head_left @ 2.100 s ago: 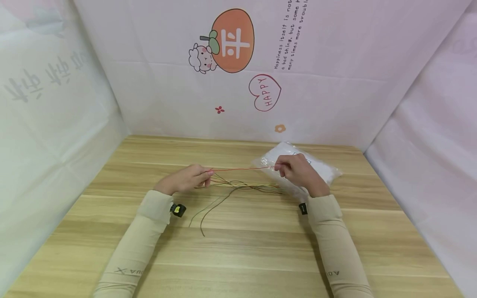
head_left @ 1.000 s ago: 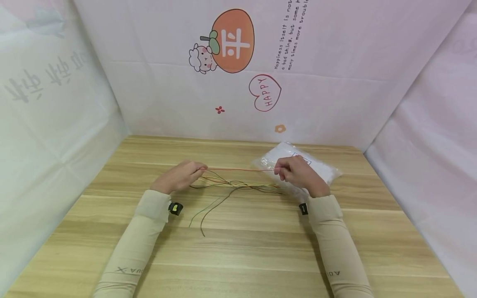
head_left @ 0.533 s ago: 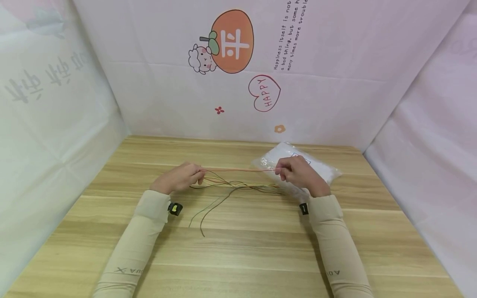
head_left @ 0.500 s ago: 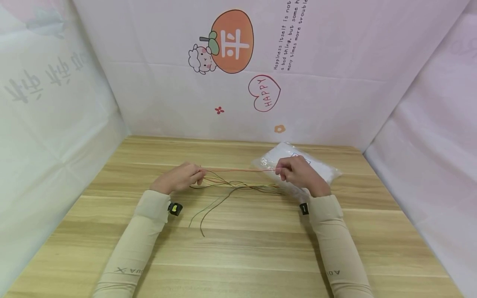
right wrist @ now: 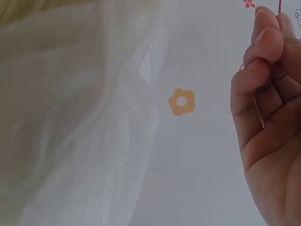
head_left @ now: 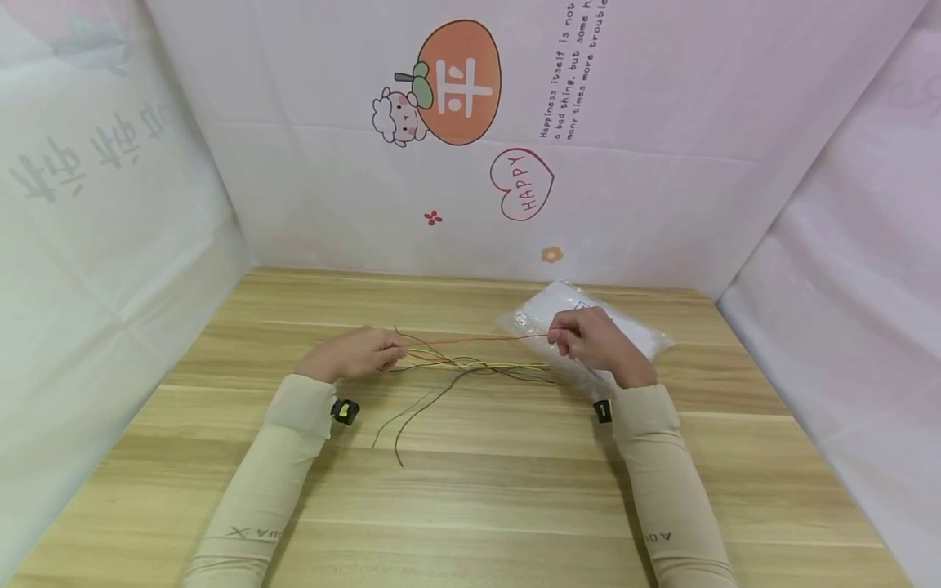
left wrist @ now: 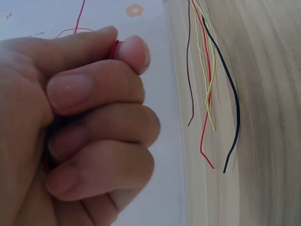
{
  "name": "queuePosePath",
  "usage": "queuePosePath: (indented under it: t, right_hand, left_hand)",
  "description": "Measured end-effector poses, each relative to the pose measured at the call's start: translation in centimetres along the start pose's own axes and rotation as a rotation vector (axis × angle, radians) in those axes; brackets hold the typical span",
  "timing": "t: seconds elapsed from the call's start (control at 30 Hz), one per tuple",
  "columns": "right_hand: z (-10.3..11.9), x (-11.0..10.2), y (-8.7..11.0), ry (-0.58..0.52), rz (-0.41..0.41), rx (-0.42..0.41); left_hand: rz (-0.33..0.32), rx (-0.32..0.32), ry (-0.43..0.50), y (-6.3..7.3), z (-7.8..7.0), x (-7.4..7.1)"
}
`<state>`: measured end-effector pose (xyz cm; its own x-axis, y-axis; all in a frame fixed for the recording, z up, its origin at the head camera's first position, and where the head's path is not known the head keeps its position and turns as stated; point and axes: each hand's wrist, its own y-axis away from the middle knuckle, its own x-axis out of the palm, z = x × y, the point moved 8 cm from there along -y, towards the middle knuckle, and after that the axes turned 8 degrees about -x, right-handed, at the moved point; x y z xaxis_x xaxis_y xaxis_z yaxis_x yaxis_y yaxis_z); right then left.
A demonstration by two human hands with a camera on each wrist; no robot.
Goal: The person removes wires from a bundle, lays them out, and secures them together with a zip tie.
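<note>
White backdrop cloth (head_left: 331,204), printed with a cartoon orange (head_left: 465,82) and a heart reading HAPPY (head_left: 524,184), is set behind a wood-grained tabletop (head_left: 470,523). Over the tabletop, a thin red wire (head_left: 525,336) is stretched nearly straight from side to side. One end is pinched between thumb and index finger of the left hand (head_left: 358,354), its other fingers folded in toward the palm; the opposite end is pinched in the fingertips of the right hand (head_left: 599,339), whose remaining fingers are loosely curled.

For this stretch to be handled well, tension is best applied lightly and evenly, with both grips placed close to the ends so that no kink is pressed in.

Nearer the camera, a bundle of wires (head_left: 507,365) in yellow, red, black and brown is crossed at its middle, slender, seemingly plastic-coated, some ends bent. A green wire (head_left: 397,419) and a dark wire (head_left: 452,384) are curved outward. By the right hand, a clear plastic bag (head_left: 544,309) with white contents is laid, its film wrinkled and glossy.
</note>
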<state>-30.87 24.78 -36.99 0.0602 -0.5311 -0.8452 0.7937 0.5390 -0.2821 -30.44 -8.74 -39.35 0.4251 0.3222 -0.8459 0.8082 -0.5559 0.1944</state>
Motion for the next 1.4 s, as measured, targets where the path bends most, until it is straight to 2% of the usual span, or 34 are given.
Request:
queuePosePath:
  t: [0.1,0.27,0.43,0.63,0.77,1.07,1.2,1.27,1.4]
  right_hand:
    - [0.0,-0.2,0.1,0.004,-0.020,-0.002]
    - [-0.1,-0.4,0.2,0.024,-0.039,-0.007]
    - [-0.4,-0.4,0.2,0.044,-0.042,-0.007]
    - [-1.0,0.0,0.4,0.008,-0.023,0.022]
    - [-1.2,0.1,0.5,0.007,-0.015,0.033]
    - [-0.7,0.8,0.0,0.008,0.026,0.029]
    - [-0.2,1.2,-0.2,0.006,0.050,0.018]
    - [0.0,1.3,-0.2,0.014,0.052,0.010]
    - [-0.3,1.1,0.0,0.032,0.051,0.017]
  left_hand:
    - [0.028,-0.026,0.017,0.0,0.2,0.3]
    - [0.055,-0.014,0.055,-0.2,0.2,0.7]
    - [0.044,-0.006,0.054,-0.3,0.1,0.7]
    - [0.020,0.030,0.037,-0.5,-0.1,0.7]
    - [0.002,0.027,0.026,-0.6,0.1,0.5]
    - [-0.071,0.027,-0.090,-0.4,0.7,0.2]
    - [-0.085,-0.037,-0.125,-0.4,1.6,0.2]
    - [-0.101,-0.047,-0.146,-0.5,1.8,0.1]
    - [-0.088,-0.054,-0.195,-0.5,2.3,0.2]
